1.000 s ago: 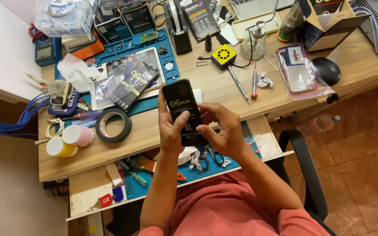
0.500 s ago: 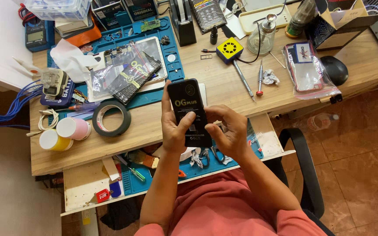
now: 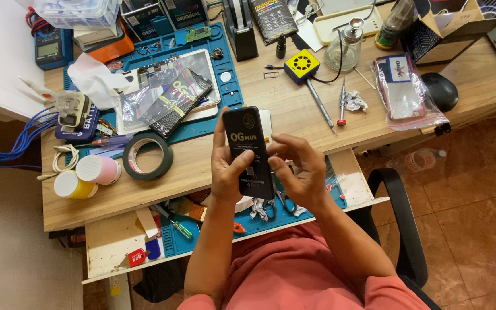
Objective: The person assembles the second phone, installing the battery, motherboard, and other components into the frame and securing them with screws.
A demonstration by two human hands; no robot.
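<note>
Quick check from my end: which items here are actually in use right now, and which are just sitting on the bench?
In use:
- left hand
- right hand
- flat black packet, held by both hands

Lying about:
- black tape roll
- pink-capped tub
- yellow-capped tub
- red-handled screwdriver
- black mouse
- blue work mat

Count on inspection. Hands: two, left hand (image 3: 225, 172) and right hand (image 3: 298, 172). Black flat packets: three, one held (image 3: 249, 143), one on the blue mat (image 3: 180, 100), one at the desk's far edge (image 3: 270, 20). Tape rolls: three, black (image 3: 147, 156), pink (image 3: 99, 170), yellow (image 3: 74, 186). Screwdrivers on the desk: two, one grey (image 3: 320, 106), one red-tipped (image 3: 343, 103). Blue mats: two, one on the desk (image 3: 225, 51), one in the drawer (image 3: 294, 212). Glass bottle: one (image 3: 345, 49). Mouse: one (image 3: 442, 90). Multimeter: one (image 3: 48, 49). Chair: one (image 3: 400, 229).
</note>
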